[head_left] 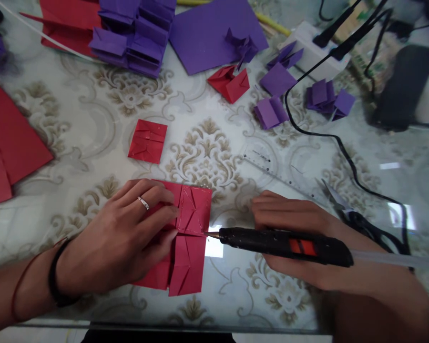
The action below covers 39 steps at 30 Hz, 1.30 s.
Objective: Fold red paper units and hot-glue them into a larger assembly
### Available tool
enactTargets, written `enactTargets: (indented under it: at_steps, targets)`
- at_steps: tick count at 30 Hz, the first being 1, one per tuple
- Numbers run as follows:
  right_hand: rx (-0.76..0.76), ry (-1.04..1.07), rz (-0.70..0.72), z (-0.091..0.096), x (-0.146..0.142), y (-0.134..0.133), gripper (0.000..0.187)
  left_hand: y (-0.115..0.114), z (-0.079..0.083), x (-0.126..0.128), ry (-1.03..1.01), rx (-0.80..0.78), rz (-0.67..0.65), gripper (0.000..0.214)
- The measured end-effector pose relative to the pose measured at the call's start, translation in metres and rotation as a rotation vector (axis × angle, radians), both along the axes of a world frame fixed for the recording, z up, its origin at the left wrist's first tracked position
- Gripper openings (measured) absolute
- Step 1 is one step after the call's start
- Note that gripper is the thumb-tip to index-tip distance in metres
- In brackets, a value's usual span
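My right hand (pixel 303 214) grips a black hot glue gun (pixel 271 243) with an orange-red window and a clear glue stick out of its back. The nozzle tip touches or hovers just over the right edge of a red folded paper piece (pixel 191 214), by a seam between two panels; I cannot tell which. A thin line of glue borders the upper right panel. My left hand (pixel 128 233), with a ring, presses bent fingers onto the left part of this piece and hides it. A small red folded square (pixel 148 141) lies just beyond.
Purple folded paper units (pixel 143 38) and a purple sheet (pixel 207 33) lie at the back. Scissors (pixel 357 219), a clear ruler (pixel 279 176) and a black cable (pixel 346 152) are on the right, near a white power block (pixel 314 52). Red paper (pixel 14 143) lies left.
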State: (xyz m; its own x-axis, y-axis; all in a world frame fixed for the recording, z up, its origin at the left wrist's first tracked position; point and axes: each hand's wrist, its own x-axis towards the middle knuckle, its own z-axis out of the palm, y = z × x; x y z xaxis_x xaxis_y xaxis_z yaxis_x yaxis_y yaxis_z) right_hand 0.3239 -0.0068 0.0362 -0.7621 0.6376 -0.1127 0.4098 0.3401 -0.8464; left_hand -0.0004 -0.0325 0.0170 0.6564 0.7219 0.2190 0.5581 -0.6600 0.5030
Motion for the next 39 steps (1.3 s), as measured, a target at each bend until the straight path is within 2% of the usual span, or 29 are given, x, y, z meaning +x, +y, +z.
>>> enactTargets:
  at_steps: [5, 10, 19, 29, 39]
  targets:
    - [0.028, 0.0, -0.034, 0.003, -0.003, -0.001, 0.024, 0.0, -0.001, 0.001, -0.004, -0.007, 0.016, 0.011]
    - [0.092, 0.053, -0.095, 0.003, -0.019, -0.005, 0.016, 0.002, 0.0, 0.003, -0.014, -0.012, -0.004, 0.01]
    - [0.143, 0.024, -0.071, 0.005, -0.042, -0.016, 0.019, 0.001, 0.002, 0.004, 0.001, 0.004, 0.009, 0.008]
    - [0.15, -0.018, -0.039, 0.005, -0.042, -0.014, 0.024, 0.001, 0.003, 0.004, 0.0, -0.008, 0.01, 0.009]
    - [0.147, 0.001, -0.085, 0.002, -0.034, -0.013, 0.025, 0.001, 0.0, 0.003, -0.001, -0.013, -0.003, 0.007]
